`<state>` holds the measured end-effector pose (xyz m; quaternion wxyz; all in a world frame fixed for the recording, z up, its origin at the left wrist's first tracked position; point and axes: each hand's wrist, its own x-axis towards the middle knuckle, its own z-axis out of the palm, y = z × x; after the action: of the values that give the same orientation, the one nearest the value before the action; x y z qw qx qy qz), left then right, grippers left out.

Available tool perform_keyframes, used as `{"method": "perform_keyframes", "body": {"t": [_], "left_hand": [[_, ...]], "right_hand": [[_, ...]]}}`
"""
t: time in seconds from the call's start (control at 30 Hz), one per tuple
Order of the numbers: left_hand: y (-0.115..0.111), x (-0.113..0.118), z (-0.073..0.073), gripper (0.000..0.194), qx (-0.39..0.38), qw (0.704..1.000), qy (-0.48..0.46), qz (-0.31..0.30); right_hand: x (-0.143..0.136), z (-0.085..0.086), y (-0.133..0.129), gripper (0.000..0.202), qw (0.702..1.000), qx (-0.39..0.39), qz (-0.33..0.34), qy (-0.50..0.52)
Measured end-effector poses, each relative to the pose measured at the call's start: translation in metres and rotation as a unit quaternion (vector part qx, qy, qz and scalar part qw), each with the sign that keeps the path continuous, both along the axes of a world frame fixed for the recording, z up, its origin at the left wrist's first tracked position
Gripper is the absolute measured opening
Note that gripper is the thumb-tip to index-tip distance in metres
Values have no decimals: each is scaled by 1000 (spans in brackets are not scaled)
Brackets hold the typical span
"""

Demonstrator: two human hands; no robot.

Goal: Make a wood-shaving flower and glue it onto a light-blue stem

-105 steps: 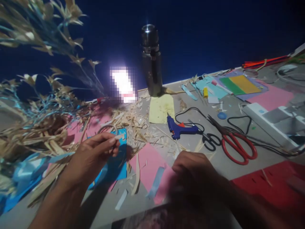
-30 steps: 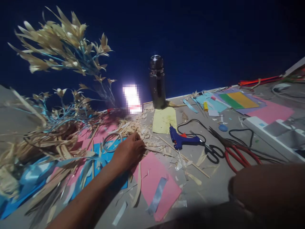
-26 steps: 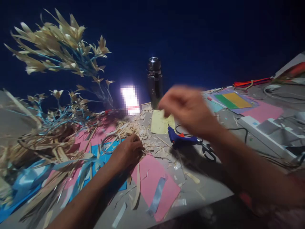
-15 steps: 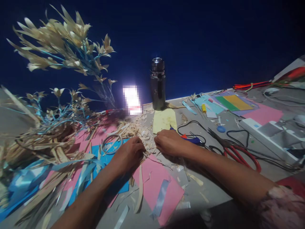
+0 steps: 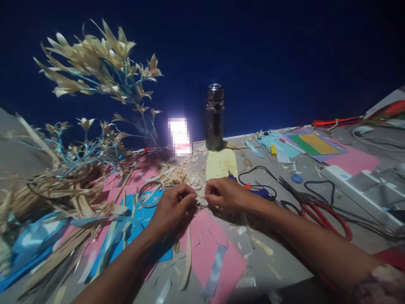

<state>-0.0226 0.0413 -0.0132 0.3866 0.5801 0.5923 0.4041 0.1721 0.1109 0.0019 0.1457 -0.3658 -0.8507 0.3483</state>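
Note:
My left hand (image 5: 175, 207) is closed in a pinch at the middle of the table, with a thin stem-like piece (image 5: 197, 205) showing at its fingertips. Just to its right my right hand (image 5: 224, 194) is also closed, its fingers curled; whatever it may hold is hidden. A small gap separates the two hands. Beneath and below them lies a pink sheet (image 5: 210, 249) with a shiny pale ribbon strip (image 5: 216, 269) on it. Behind the right hand is a yellow paper (image 5: 220, 163). Left of the left hand, a roll of tape (image 5: 151, 194) rests on a blue sheet (image 5: 164, 249).
A dark flask (image 5: 214, 120) stands at the back beside a bright blurred panel (image 5: 180, 136). Dried flowers (image 5: 95, 63) rise at the left above husk strips (image 5: 76, 202). Red-handled scissors (image 5: 329, 219), black cable, a blue glue gun (image 5: 257, 192) and a white power strip (image 5: 357, 194) lie right.
The view has shifted slightly, so things appear lower and to the right. My hands have turned a little and my left thumb now shows more clearly.

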Motion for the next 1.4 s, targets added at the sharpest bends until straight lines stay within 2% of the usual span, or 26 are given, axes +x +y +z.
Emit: {"method": "perform_keyframes", "body": {"t": [0.1,0.17,0.23,0.33,0.43,0.53,0.7,0.77,0.87,1.0,1.07,1.17,1.3,1.4], "left_hand": [[2,-5,-1,20,15,999,-39,22],[3,-10,0,24,22,998,-54,40],[3,-12,1,28,20,998,-55,37],[0,-10,5,31,23,999,-34,15],[-3,-6,9,31,35,999,-2,12],[-7,-4,13,31,52,997,58,9],[-10,-2,13,32,77,986,144,18],[-10,-2,13,32,85,983,164,22],[-10,-4,12,35,98,976,193,39],[-10,-5,11,38,109,969,215,47],[-10,-4,10,37,116,967,224,42],[-11,-2,9,37,125,963,235,34],[-12,-2,10,41,116,971,204,48],[-13,-2,10,47,61,990,121,42]], "right_hand": [[2,-1,4,13,999,26,-24,-41],[4,-2,7,25,993,68,-44,-88],[6,-4,11,29,990,94,-68,-83],[8,-5,13,19,991,76,-92,57],[8,-3,12,31,976,44,-79,199],[7,-4,8,41,969,48,-61,236],[4,-15,-1,14,973,165,23,157],[2,-18,-4,6,977,179,38,110],[1,-16,-5,9,987,132,29,84],[-1,-10,-5,21,986,-20,-10,165],[-2,-10,-5,27,976,-87,-6,201],[-3,-13,-8,20,973,-135,29,184],[-3,-17,-11,21,980,-101,54,160],[-3,-19,-12,23,989,-1,58,137]]}}
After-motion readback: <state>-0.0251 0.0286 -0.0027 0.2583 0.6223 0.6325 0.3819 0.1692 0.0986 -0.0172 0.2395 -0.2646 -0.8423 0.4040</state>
